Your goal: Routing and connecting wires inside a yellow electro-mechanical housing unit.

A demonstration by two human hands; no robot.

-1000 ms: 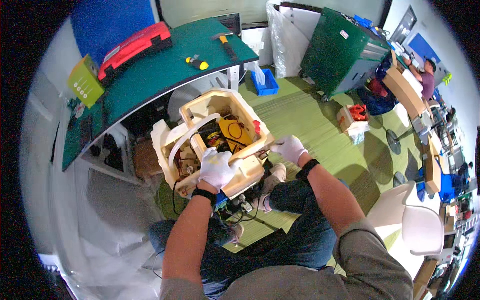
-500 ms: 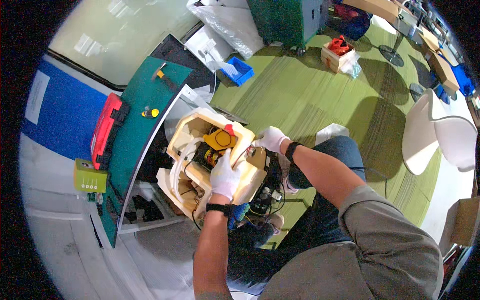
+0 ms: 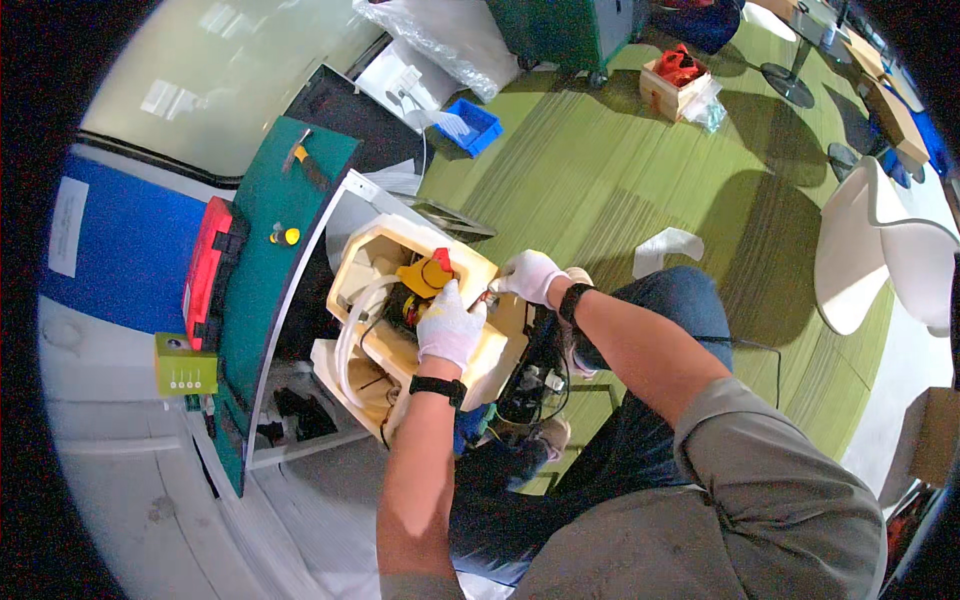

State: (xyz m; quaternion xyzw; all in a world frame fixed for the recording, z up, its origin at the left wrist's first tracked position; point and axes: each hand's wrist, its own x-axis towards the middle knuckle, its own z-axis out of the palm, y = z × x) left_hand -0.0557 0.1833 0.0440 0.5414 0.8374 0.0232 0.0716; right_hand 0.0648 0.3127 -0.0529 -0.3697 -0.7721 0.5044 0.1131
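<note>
Two gloved hands, left hand (image 3: 448,325), right hand (image 3: 530,275), on cream housing (image 3: 400,262)

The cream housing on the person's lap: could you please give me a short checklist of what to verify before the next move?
1. Left hand rests on the cream housing: ok.
2. Right hand at the housing's right edge: ok.
3. What the right fingers pinch: cannot tell.
4. Yellow part seated inside: cannot tell.
5. White hose clear of both hands: ok.
6. Black cables below hang loose: not ok.

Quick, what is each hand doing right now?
Left hand: gloved, resting flat on the cream plastic housing.
Right hand: gloved, at the housing's edge; grip unclear.
</note>
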